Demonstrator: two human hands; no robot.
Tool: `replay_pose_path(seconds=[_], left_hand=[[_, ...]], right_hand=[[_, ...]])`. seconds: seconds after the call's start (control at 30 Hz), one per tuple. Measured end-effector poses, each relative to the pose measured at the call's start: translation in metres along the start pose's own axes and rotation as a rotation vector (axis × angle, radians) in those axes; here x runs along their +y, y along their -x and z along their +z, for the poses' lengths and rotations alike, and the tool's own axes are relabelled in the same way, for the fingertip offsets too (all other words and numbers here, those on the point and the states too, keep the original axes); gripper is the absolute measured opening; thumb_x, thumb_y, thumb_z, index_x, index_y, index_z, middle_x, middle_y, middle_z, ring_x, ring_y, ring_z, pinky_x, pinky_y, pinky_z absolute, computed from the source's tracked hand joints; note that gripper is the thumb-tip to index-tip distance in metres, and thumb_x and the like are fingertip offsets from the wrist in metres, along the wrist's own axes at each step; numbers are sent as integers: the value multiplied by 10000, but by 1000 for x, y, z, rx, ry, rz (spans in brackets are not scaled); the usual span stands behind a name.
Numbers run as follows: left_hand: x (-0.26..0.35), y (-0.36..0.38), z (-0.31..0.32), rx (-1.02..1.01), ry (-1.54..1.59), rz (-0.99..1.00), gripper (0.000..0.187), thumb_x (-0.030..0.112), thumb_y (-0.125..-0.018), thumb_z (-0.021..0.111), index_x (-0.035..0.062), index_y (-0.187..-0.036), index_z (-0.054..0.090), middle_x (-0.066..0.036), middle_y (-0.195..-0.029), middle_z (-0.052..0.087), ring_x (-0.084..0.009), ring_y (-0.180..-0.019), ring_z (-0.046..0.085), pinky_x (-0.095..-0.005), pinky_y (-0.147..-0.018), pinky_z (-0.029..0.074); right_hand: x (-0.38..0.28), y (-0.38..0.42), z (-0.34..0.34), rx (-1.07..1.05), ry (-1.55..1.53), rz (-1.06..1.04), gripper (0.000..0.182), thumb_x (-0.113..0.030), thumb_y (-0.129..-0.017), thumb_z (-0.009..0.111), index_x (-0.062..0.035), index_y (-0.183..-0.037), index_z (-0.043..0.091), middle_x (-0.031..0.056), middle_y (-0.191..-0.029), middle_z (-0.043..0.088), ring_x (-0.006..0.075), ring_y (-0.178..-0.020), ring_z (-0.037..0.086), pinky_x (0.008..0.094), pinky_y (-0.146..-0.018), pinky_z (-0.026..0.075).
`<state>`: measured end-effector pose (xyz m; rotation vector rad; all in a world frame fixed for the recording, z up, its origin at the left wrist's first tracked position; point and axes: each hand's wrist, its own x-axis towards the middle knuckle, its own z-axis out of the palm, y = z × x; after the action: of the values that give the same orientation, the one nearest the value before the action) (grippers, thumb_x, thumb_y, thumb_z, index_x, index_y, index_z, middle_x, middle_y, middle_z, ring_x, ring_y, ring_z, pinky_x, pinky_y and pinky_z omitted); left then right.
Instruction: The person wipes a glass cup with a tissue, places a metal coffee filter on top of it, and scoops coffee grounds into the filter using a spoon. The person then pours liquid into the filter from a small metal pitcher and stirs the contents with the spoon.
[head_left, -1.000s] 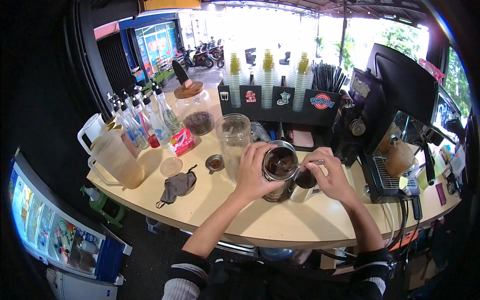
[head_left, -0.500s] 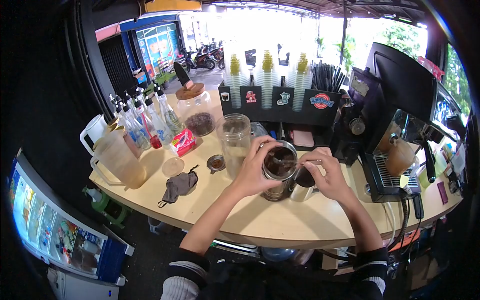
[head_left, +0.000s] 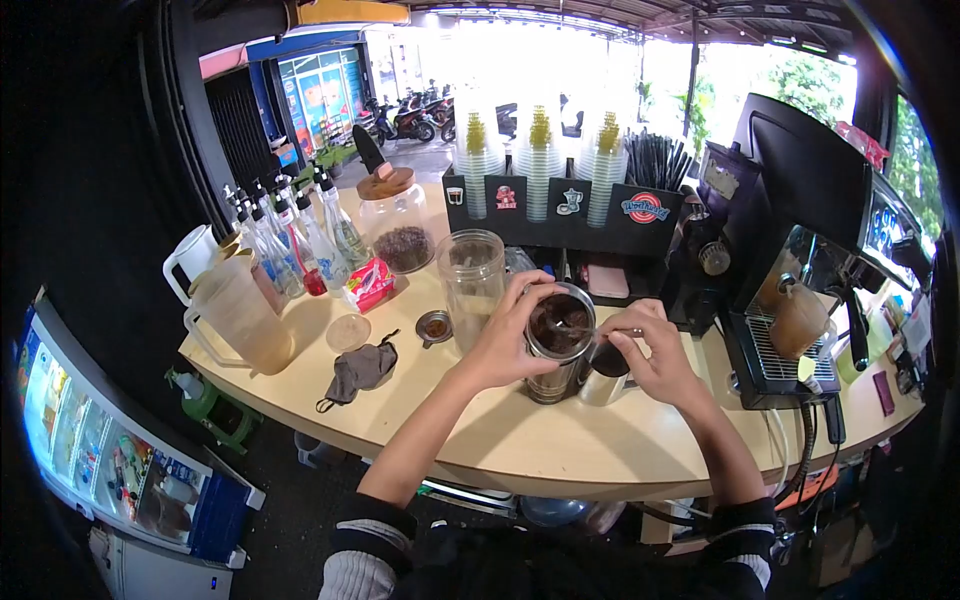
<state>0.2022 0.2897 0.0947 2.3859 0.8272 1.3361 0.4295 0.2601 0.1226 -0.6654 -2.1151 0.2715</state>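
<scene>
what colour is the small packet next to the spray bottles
Pink-red with some white, seen in the head view: the small packet lies on the counter beside the spray bottles.

A curved, light wooden counter (head_left: 560,440) carries everything. At its left end stand a beige pitcher (head_left: 240,315) and spray bottles (head_left: 295,240), with a clear lid (head_left: 348,333), a grey face mask (head_left: 358,368) and a red packet (head_left: 368,284) nearby. In the middle stand a steel canister (head_left: 555,345) and a tall clear jar (head_left: 472,278), a black cup rack (head_left: 560,205) at the far edge and an espresso machine (head_left: 800,260) at the right.
</scene>
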Motion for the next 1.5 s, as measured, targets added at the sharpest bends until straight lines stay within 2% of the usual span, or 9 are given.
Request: replay_pose_path(seconds=[0.23,0.3,0.37,0.67,0.93,1.0,1.1,1.27,1.5], left_hand=[[-4,1,2,-13,14,-22,774,118,-512,792,82,-1208,455,-129,-1261,366,-314,-1239,382,-408,-1050,332],[-4,1,4,-11,14,-32,773,120,-512,791,84,-1208,456,-129,-1262,365,-316,-1237,383,-412,-1049,333],[-5,3,10,68,-45,5,761,145,-533,803,112,-1212,460,-130,-1280,361,-332,-1205,411,-403,-999,386],[11,12,31,300,-223,-132,806,198,-521,848,154,-1231,470,-158,-1308,308,-369,-1174,410,-425,-966,380],[10,7,21,237,-159,-110,806,171,-519,849,140,-1231,474,-151,-1309,305,-355,-1220,380,-439,-1012,380],[12,3,13,216,-155,-84,790,156,-522,840,133,-1225,479,-148,-1319,301,-356,-1223,379,-436,-1012,384],[13,-2,4,125,-97,-35,781,130,-537,817,127,-1237,470,-140,-1342,297,-331,-1131,439,-413,-968,388],[14,-4,-1,-23,-217,-48,809,174,-537,814,134,-1267,467,-136,-1253,321,-323,-1129,424,-417,-953,406],[0,6,15,72,-210,-58,827,174,-526,812,206,-1274,459,-135,-1237,370,-330,-1108,442,-433,-947,378]], right_hand=[[3,1,-3,46,88,-35,77,-95,-867,562,-65,-868,633,36,-778,652,189,-756,562,337,-851,355],[2,1,-2,-84,33,-60,75,-89,-857,580,-66,-914,623,29,-831,639,190,-785,542,348,-857,323],[3,-2,-2,-48,36,-53,75,-94,-858,581,-65,-914,622,26,-838,637,190,-784,541,347,-858,322],[-2,-3,4,11,45,-34,70,-79,-862,562,-65,-887,626,36,-761,648,189,-760,574,336,-844,361],[0,-7,0,9,32,-32,103,-129,-874,575,-66,-943,616,42,-825,620,198,-778,532,349,-855,314],[-2,-4,1,-94,82,-57,103,-136,-869,582,-66,-936,617,39,-837,620,199,-795,539,352,-854,314],[-2,-6,-3,10,71,-55,103,-132,-862,589,-65,-934,619,38,-841,618,202,-801,545,352,-854,316],[-4,-6,-1,-72,101,-76,94,-132,-862,587,-70,-924,619,29,-840,619,205,-791,543,350,-855,316],[-1,0,-1,-75,99,-25,93,-124,-869,575,-64,-930,611,47,-812,605,205,-758,528,354,-851,319]])
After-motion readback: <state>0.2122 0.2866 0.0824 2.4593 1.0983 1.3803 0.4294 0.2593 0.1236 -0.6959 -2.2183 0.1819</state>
